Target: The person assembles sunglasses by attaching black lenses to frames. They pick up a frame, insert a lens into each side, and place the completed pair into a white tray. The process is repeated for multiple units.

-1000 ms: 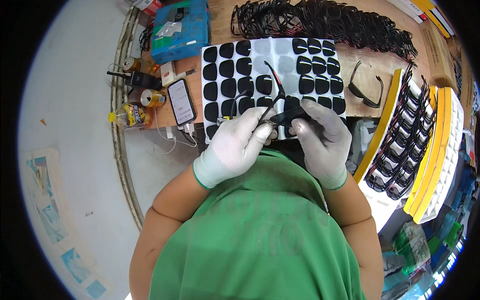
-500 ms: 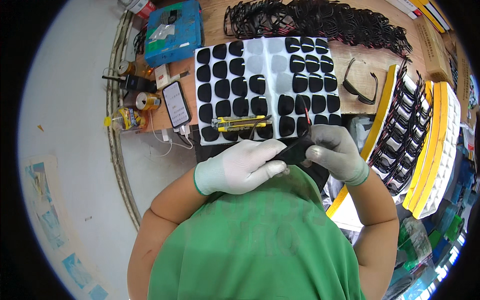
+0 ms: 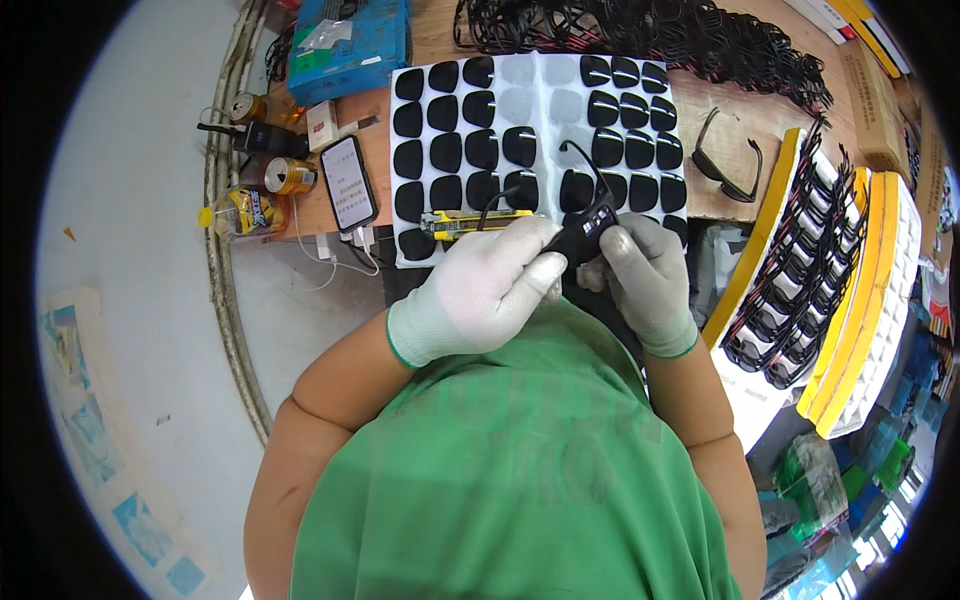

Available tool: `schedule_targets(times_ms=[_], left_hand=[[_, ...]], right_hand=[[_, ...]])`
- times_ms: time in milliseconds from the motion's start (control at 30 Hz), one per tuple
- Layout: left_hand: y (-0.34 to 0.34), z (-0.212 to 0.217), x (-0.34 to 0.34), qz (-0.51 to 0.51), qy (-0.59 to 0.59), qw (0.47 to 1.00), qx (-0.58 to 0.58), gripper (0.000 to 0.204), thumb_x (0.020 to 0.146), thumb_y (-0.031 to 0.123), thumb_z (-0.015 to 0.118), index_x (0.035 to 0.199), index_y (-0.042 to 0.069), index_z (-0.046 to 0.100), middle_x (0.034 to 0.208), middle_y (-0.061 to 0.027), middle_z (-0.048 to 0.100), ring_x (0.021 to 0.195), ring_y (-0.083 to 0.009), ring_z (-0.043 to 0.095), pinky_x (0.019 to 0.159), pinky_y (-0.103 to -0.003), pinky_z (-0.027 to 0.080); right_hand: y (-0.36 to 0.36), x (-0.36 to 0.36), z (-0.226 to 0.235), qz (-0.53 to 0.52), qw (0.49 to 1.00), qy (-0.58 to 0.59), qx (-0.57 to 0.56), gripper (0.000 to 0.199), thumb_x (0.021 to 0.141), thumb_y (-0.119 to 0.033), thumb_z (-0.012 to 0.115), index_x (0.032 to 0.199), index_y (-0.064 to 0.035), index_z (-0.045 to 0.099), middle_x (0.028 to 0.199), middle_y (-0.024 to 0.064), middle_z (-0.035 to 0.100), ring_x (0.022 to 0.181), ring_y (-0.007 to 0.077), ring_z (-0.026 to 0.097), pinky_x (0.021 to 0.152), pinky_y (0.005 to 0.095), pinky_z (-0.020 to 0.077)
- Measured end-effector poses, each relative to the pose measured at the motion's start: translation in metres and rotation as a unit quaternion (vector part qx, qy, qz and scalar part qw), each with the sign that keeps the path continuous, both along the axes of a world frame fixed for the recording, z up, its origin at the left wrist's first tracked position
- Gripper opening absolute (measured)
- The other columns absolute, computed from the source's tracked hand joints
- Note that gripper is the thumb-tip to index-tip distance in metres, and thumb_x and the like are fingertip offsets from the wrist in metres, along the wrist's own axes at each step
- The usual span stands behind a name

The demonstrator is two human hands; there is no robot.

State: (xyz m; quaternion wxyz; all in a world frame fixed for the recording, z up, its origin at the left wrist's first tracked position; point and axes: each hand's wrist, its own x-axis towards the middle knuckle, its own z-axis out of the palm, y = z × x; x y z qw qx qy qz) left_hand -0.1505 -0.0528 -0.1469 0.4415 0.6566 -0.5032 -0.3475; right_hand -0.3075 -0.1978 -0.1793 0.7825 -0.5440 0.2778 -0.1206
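Between my two white-gloved hands is a pair of black sunglasses [image 3: 583, 234], held just over the near edge of the table with its temple arms pointing away from me. My left hand [image 3: 490, 290] is closed on one end of the frame, thumb on top. The other end is pinched by my right hand [image 3: 645, 270], its thumb by the dark lens. Beyond them lies a white sheet [image 3: 548, 150] with rows of dark lenses [image 3: 482, 148], and a few paler patches in the middle columns. A yellow utility knife [image 3: 455, 224] rests on the sheet beside my left fingers.
A tangle of black frames [image 3: 650, 35] lines the table's back. One pair of glasses [image 3: 727, 165] lies right of the sheet. Yellow-edged white trays [image 3: 765, 250] with more frames stand at the right. Leftward are a phone [image 3: 348, 185], cans [image 3: 290, 176] and a blue box [image 3: 350, 55].
Both hands have lifted the sunglasses slightly away from my body. My right hand has come inward and turned, tilting the frame so its temple arm leans left.
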Motion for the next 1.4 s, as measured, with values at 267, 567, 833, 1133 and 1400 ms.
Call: schedule_targets(times_ms=[267,567,833,1133,1400], left_hand=[[-0.001,0.023,0.010,0.025,0.067,0.997,0.027,0.016,0.105,0.014,0.051,0.108,0.000,0.057,0.074,-0.0044,0.063,0.068,-0.0146,0.064,0.065,-0.030,0.052],[0.004,0.010,-0.001,0.044,-0.095,0.988,-0.109,0.035,0.094,0.003,0.058,0.127,-0.007,0.052,0.091,-0.0154,0.068,0.071,-0.0236,0.071,0.066,-0.033,0.057],[-0.009,0.015,-0.009,0.050,-0.198,0.968,-0.143,0.035,0.090,-0.001,0.059,0.124,-0.010,0.053,0.089,-0.0193,0.067,0.067,-0.0290,0.070,0.059,-0.036,0.057],[-0.020,0.015,0.004,-0.181,-0.164,0.968,-0.049,0.022,0.084,0.016,0.069,0.103,0.004,0.065,0.074,-0.0125,0.065,0.061,-0.0306,0.067,0.055,-0.040,0.054],[-0.088,-0.087,0.079,0.054,-0.416,0.865,0.275,0.056,0.085,0.049,0.071,0.115,0.002,0.067,0.123,-0.0226,0.059,0.106,-0.0374,0.066,0.095,-0.045,0.055]], right_hand=[[-0.007,0.009,0.037,0.071,0.959,0.008,-0.273,0.021,0.090,-0.019,0.069,0.089,0.0018,0.068,0.070,0.0054,0.059,0.061,0.0107,0.052,0.056,0.0272,0.0413],[0.001,0.011,0.043,0.081,0.973,0.036,-0.216,0.024,0.091,-0.021,0.070,0.085,0.0018,0.068,0.070,0.0047,0.060,0.060,0.0099,0.051,0.056,0.0269,0.0411],[-0.012,0.008,0.046,0.081,0.977,0.010,-0.195,0.031,0.094,-0.027,0.070,0.079,0.0002,0.065,0.063,-0.0011,0.057,0.055,0.0065,0.049,0.052,0.0244,0.0373],[-0.052,-0.011,0.034,0.253,0.863,-0.142,-0.414,0.037,0.076,-0.030,0.086,0.090,-0.0040,0.065,0.092,0.0141,0.063,0.087,0.0373,0.063,0.091,0.0481,0.0520],[-0.027,-0.023,0.032,0.088,0.945,-0.042,-0.313,0.022,0.086,-0.011,0.070,0.103,0.0015,0.066,0.067,0.0141,0.057,0.065,0.0255,0.062,0.085,0.0392,0.0528]])
